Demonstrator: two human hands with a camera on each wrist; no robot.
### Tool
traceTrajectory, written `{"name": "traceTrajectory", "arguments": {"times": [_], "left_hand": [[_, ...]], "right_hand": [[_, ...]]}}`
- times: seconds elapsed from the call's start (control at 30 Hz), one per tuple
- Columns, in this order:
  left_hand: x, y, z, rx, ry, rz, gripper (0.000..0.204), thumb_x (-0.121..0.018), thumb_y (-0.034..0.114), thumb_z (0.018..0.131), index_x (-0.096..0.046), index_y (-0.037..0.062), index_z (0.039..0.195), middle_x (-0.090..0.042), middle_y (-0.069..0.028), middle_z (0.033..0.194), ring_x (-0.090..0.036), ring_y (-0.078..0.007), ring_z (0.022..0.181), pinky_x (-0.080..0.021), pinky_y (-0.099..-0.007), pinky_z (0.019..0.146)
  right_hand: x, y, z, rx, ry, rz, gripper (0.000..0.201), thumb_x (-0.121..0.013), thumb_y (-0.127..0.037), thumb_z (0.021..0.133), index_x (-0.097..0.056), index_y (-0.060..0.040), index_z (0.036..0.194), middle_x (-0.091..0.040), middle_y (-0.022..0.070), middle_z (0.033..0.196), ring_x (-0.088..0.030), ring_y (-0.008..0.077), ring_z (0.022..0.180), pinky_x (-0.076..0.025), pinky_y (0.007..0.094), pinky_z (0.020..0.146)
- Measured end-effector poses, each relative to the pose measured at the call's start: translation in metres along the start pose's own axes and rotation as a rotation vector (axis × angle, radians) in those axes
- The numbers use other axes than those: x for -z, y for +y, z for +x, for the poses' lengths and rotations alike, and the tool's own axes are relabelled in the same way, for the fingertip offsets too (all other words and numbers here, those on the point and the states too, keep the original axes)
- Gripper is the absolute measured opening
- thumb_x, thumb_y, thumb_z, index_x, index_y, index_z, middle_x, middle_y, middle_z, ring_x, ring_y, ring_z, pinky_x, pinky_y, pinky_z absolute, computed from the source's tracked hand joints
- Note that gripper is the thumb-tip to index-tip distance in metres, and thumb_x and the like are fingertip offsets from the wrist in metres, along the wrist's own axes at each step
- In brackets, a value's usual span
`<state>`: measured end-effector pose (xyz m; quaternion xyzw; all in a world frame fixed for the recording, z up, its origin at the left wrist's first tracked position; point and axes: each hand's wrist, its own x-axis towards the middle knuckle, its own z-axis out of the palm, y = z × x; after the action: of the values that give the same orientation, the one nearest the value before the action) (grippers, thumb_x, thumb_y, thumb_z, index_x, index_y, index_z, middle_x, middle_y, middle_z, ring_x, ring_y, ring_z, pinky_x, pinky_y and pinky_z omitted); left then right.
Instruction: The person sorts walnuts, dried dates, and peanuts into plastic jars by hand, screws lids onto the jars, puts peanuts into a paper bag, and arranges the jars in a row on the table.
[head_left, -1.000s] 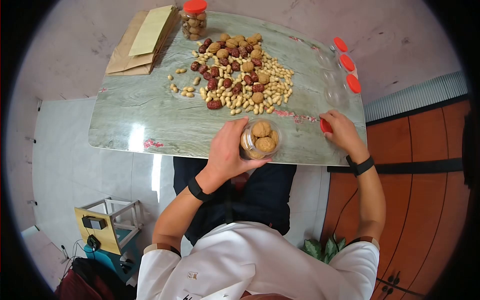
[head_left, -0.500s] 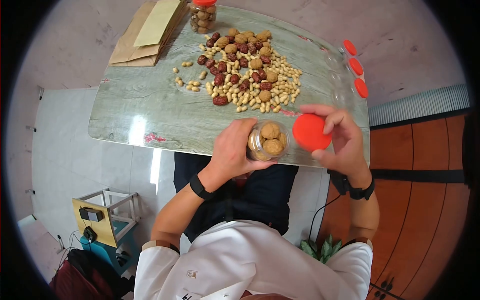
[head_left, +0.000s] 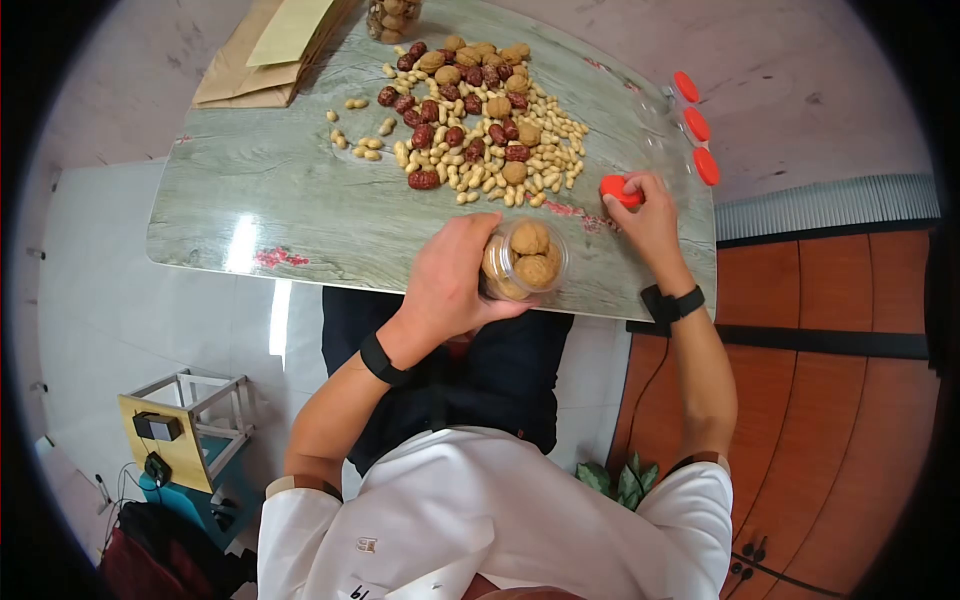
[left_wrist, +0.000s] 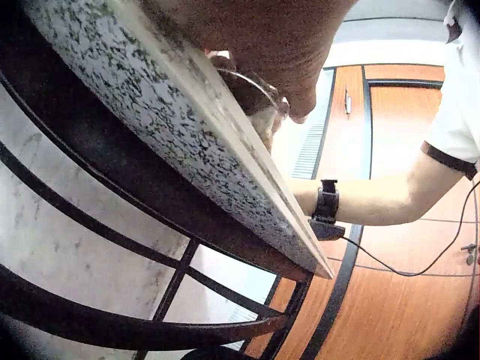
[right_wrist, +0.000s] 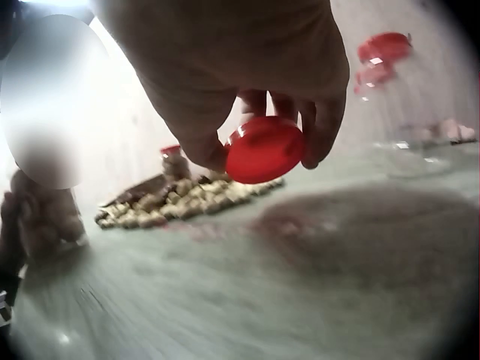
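My left hand (head_left: 445, 270) grips a clear jar (head_left: 493, 268) at the table's front edge. Its mouth is uncovered, and walnuts (head_left: 533, 270) fill it to near the rim. To the right of the jar, my right hand (head_left: 652, 222) pinches a red lid (head_left: 618, 190) between thumb and fingers. The right wrist view shows that lid (right_wrist: 266, 150) tilted, over the tabletop. In the left wrist view the left hand (left_wrist: 262, 37) covers most of the jar, leaving part of its clear rim (left_wrist: 251, 81) showing.
Peanuts (head_left: 545, 150), red dates (head_left: 424, 179) and loose walnuts lie heaped mid-table (head_left: 250, 190). Three red-lidded clear jars (head_left: 697, 125) line the right edge. Another jar of walnuts (head_left: 390, 20) stands at the back, beside brown paper bags (head_left: 240, 75).
My right hand lifted the red lid from the table's right side to near the jar, then drew it back rightward and away. The left hand keeps its grip on the jar. The head view shifted slightly.
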<state>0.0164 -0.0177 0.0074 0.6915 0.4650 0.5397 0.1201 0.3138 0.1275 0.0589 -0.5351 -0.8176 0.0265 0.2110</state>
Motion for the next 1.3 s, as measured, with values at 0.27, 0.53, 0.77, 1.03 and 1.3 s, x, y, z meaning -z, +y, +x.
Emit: {"name": "traceTrajectory", "arguments": {"times": [0.27,0.53,0.77,1.03,1.3], "left_hand": [[0.0,-0.001,0.001,0.001,-0.001,-0.007,0.1,-0.101,0.043,0.056,-0.054,-0.0004,0.133,-0.065,-0.0194,0.114,-0.068,-0.0382,0.099,-0.057,-0.0436,0.085],[0.002,0.001,0.002,0.011,0.012,-0.001,0.097,-0.1,0.041,0.057,-0.054,0.0004,0.133,-0.065,-0.0189,0.113,-0.067,-0.0385,0.099,-0.057,-0.0445,0.083],[0.001,0.001,0.003,0.004,0.019,-0.029,0.09,-0.099,0.038,0.059,-0.057,0.0011,0.13,-0.066,-0.0175,0.115,-0.067,-0.0383,0.099,-0.057,-0.0455,0.082],[0.002,0.0,0.002,0.01,0.04,-0.062,0.093,-0.098,0.038,0.058,-0.057,0.0003,0.132,-0.066,-0.0189,0.114,-0.066,-0.0383,0.1,-0.056,-0.0454,0.084],[0.001,-0.001,0.002,-0.023,0.065,-0.077,0.096,-0.099,0.033,0.058,-0.053,0.0012,0.136,-0.064,-0.0179,0.107,-0.065,-0.0382,0.095,-0.055,-0.0456,0.08]], "right_hand": [[0.029,-0.06,-0.003,0.234,0.027,0.065,0.032,-0.084,-0.014,0.08,-0.066,-0.0066,0.106,-0.066,0.0157,0.12,-0.067,0.0348,0.102,-0.056,0.0412,0.084],[0.066,-0.17,0.005,0.826,-0.211,0.038,0.028,-0.072,-0.01,0.077,-0.068,-0.0093,0.104,-0.065,0.0059,0.108,-0.068,0.0242,0.093,-0.057,0.0353,0.072],[0.074,-0.193,0.016,0.866,-0.273,-0.155,0.02,-0.071,-0.009,0.073,-0.058,-0.0074,0.088,-0.056,0.0057,0.089,-0.06,0.023,0.08,-0.054,0.0353,0.066],[0.076,-0.202,0.023,0.891,-0.344,-0.206,0.02,-0.07,-0.011,0.073,-0.058,-0.0082,0.088,-0.053,0.0055,0.087,-0.059,0.0218,0.079,-0.052,0.034,0.064],[0.079,-0.201,0.024,0.977,-0.291,-0.287,0.023,-0.073,-0.011,0.071,-0.06,-0.0068,0.09,-0.055,0.005,0.086,-0.06,0.0223,0.077,-0.052,0.035,0.063]]}}
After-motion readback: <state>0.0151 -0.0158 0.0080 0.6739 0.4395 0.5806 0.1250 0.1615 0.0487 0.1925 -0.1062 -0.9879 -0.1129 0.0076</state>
